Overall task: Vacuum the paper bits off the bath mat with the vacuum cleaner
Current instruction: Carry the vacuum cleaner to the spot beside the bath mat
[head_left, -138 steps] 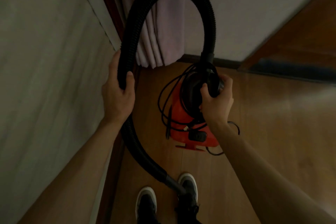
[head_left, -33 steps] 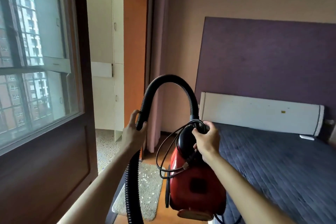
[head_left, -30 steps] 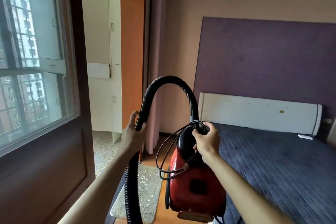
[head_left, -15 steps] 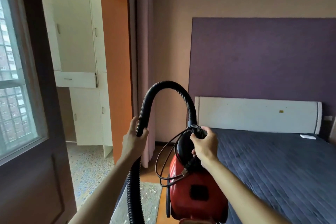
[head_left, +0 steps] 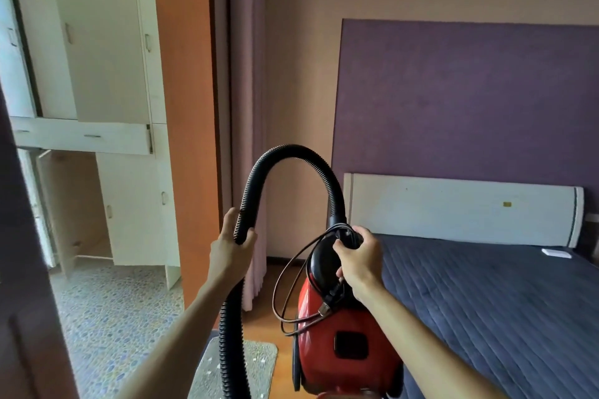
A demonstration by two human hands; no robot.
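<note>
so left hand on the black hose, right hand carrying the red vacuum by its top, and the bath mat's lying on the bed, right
No: the head view shows the bath mat on the floor, not on the bed. The left hand does grip the black hose, and the right hand does carry the red vacuum by its top.

The vacuum cleaner (head_left: 343, 343), a red canister with a black top, hung from the right hand (head_left: 358, 261) gripping its handle; its ribbed black hose (head_left: 291, 152) arched up from the top, over, and down through the left hand (head_left: 231, 253) past the lower edge of view; a dark cord (head_left: 291, 285) looped loosely beside it; the grey bath mat (head_left: 262, 379) lay flat on the floor below, speckled with pale paper bits (head_left: 261, 360).
</note>
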